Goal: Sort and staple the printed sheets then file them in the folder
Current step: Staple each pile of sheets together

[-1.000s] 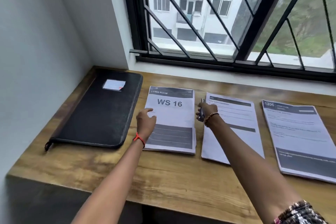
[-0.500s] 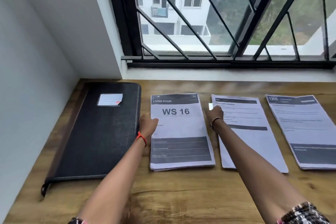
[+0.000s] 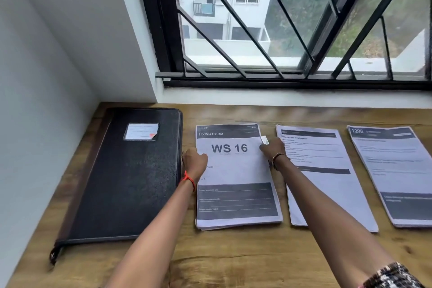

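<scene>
Gripping a small silver stapler in my right hand at the WS 16 stack's right edge; my left hand sits curled on its left edge, and I cannot tell if it is holding the sheets.

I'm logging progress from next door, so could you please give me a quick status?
Left grip on left edge of WS 16 stack. Right grip holds small silvery tool, likely stapler, at its right edge. Black folder shut, alongside. Nothing blocking.

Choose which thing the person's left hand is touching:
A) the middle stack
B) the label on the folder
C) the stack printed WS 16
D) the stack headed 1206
C: the left hand lies at the left edge of the WS 16 stack, just right of the closed black folder.
</scene>
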`<state>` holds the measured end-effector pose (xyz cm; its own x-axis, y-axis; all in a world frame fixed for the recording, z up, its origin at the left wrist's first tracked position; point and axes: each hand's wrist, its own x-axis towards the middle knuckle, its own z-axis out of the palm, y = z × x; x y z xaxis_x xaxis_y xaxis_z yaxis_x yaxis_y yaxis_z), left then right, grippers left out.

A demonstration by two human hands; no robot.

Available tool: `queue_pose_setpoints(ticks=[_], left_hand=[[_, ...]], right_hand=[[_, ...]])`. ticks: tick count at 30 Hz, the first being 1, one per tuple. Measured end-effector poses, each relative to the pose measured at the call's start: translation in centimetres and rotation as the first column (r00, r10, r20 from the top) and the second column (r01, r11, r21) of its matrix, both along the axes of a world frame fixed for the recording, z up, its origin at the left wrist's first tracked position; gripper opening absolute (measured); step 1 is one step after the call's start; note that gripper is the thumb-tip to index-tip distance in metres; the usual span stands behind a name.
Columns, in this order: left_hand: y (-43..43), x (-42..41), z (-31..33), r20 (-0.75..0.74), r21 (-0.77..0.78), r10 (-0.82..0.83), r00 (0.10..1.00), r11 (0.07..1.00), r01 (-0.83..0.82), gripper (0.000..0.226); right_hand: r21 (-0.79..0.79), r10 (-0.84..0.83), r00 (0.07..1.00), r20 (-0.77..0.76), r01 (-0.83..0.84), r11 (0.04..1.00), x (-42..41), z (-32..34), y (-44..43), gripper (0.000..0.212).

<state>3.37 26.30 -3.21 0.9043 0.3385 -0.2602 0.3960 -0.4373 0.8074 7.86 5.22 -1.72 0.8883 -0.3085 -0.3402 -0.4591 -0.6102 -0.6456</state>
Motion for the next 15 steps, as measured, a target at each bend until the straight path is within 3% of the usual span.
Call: queue_pose_setpoints(ticks=[3, 6, 11, 15], left_hand=[[-0.2, 0.1, -0.3, -0.009, 0.044, 0.008, 1.0, 0.999, -0.008, 0.039], [-0.2, 0.3, -0.3, -0.024, 0.051, 0.065, 0.998, 0.997, -0.064, 0.039], [0.2, 1.4, -0.5, -0.042, 0.037, 0.077, 0.996, 0.996, -0.075, 0.04], [0.4, 2.6, -0.5, -0.03, 0.045, 0.085, 0.996, 0.995, -0.083, 0.043]], right_hand=[[-0.02, 0.015, 1.0, -0.019, -0.015, 1.0, 0.4, 0.0, -0.3, 0.033], [0.008, 0.009, 1.0, 0.001, -0.009, 1.0, 0.9, -0.1, -0.2, 0.013], [0.027, 0.04, 0.999, 0.025, -0.04, 0.999, 2.0, -0.3, 0.1, 0.033], [0.065, 0.004, 0.997, 0.082, -0.01, 0.998, 3.0, -0.5, 0.2, 0.021]])
